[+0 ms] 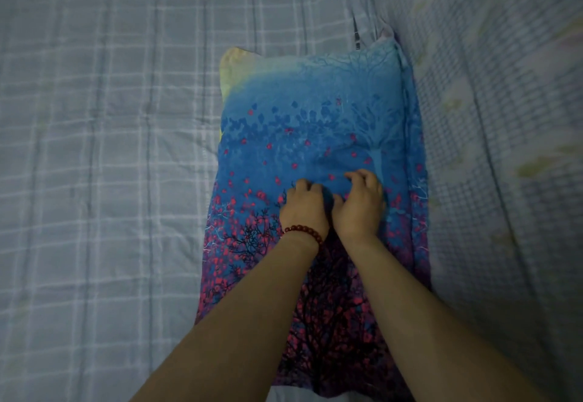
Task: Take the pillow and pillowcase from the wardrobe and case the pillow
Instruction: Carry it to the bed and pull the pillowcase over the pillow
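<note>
Your pillow (318,136) lies lengthwise on the bed (104,155), running away from you, already inside its pillowcase (252,244), whose print goes from blue trees at the far end to dark branches with red-pink blossoms at the near end. A pale yellow patch shows at its far left corner. Its right edge lies against a checked quilt (492,136) that rises along the right side; the plaid sheet of the bed spreads out to the left.

Both of your hands rest on the middle of the pillow, side by side and nearly touching. Your left hand (303,204) has its fingers curled down into the fabric, knuckles up, and appears to bunch a little of the pillowcase beneath it, though how firmly it grips you cannot tell from here. Your right hand (361,203) sits just beside it, fingers also bent and pressing into the cloth, thumb tucked toward the left hand. A string of dark red beads (304,233) circles your left wrist. Both forearms reach over the near, darker half of the pillow.

No brand, label or readable writing shows on the pillowcase or the bedding
</note>
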`<state>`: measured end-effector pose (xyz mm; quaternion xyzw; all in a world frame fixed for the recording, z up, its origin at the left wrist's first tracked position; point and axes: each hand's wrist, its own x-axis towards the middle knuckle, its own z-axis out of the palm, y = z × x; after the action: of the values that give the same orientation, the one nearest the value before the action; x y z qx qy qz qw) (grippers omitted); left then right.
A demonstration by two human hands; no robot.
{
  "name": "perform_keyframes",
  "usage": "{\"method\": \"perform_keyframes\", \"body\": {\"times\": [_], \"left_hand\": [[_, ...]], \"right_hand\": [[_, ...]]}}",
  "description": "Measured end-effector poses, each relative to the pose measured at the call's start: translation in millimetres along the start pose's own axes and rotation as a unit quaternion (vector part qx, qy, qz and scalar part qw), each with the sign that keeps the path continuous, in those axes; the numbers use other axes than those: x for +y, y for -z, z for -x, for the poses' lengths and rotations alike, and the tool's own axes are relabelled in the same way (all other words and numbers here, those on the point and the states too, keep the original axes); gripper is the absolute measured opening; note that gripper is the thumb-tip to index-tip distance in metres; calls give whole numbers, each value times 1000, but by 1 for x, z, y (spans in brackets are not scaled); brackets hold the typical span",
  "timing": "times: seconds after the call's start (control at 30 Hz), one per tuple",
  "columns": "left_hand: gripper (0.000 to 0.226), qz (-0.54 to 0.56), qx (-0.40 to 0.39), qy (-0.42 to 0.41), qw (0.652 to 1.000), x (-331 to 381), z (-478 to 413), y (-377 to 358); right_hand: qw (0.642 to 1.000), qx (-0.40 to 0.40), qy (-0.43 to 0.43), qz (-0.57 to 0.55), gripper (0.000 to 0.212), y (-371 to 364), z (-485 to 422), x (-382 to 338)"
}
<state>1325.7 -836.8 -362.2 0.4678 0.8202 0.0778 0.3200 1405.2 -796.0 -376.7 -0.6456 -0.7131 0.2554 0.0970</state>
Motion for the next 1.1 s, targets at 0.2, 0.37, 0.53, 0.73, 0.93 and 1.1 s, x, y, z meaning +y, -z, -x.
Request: {"method": "perform_keyframes", "body": {"times": [0.2,0.37,0.53,0.73,0.93,1.1], "left_hand": [[34,24,-3,-37,999,14,-4,-11],[34,30,9,-60,998,25,-10,-16],[30,57,10,-88,994,49,-9,-23],[34,73,5,-86,994,50,-8,-28],[71,29,-31,66,997,34,-2,-32],[75,58,-38,22,997,27,-2,-28]], "right_hand": [[996,-52,40,-66,32,10,-12,12],[996,33,13,-84,32,21,-7,28],[997,48,-25,-51,50,31,-5,46],[991,4,-125,-46,73,30,-8,53],[973,-5,-172,-154,40,31,-18,39],[968,67,-117,-211,19,41,-14,26]]}}
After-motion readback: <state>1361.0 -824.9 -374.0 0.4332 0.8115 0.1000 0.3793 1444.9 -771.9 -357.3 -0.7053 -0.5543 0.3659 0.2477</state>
